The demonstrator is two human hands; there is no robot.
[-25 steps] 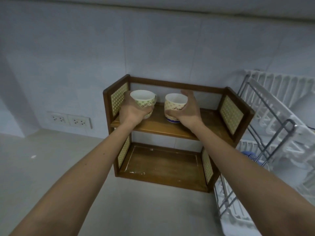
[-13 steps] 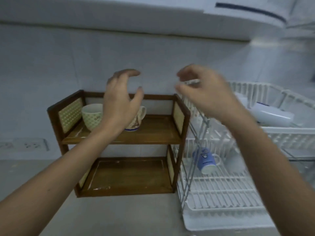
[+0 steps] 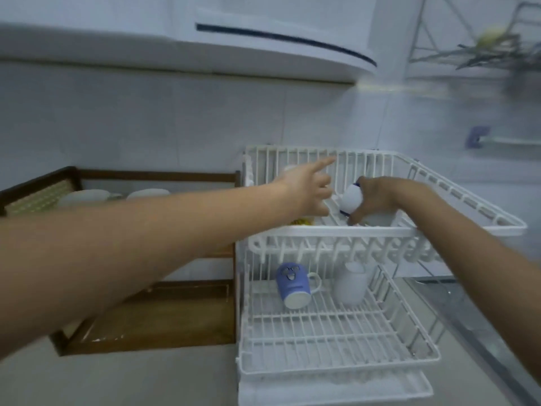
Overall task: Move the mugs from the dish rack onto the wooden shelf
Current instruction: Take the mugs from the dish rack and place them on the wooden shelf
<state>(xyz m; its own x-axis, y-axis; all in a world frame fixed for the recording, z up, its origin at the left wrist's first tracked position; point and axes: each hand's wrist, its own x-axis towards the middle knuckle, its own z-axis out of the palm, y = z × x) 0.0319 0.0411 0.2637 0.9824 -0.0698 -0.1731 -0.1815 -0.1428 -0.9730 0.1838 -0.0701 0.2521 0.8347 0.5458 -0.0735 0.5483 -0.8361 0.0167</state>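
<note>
Right hand (image 3: 377,197) clamped around a smooth, rounded white mug (image 3: 351,202) with a blue rim, in the white wire dish rack (image 3: 336,341)'s upper tier. Left hand (image 3: 310,189) spread, fingers loose, holding nothing, near the tier's left edge.

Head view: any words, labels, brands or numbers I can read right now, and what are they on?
No text is readable anywhere in this frame.
Blue mug on the dish rack's lower tier: a printed cartoon face, no letters.
White mug in the right hand's grip: only a blue rim line shows.
Mugs on the wooden shelf: too blurred to tell.
</note>
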